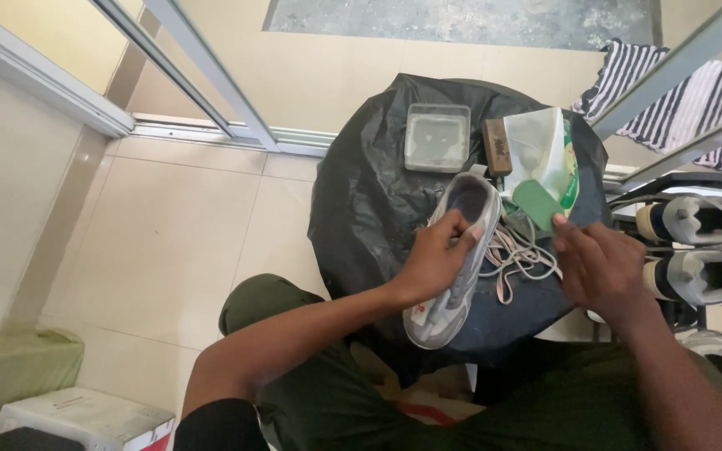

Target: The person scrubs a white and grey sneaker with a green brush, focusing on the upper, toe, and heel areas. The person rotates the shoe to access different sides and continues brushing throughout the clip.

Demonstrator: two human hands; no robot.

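Observation:
My left hand (437, 255) grips a grey sneaker (460, 284) by the rim of its opening, thumb inside, holding it over a table draped in black plastic (361, 200). The shoe's toe points toward me and its pale pink laces (521, 255) hang loose to the right. My right hand (599, 263) is beside the laces and pinches a small green pad (539, 203) at its near corner.
A clear lidded plastic box (437, 137), a brown wooden brush (497, 146) and a white-and-green plastic bag (549, 150) lie at the table's far side. A shoe rack with grey sneakers (695, 221) stands at right. A striped cloth (678, 100) hangs behind it. Boxes (85, 418) sit lower left.

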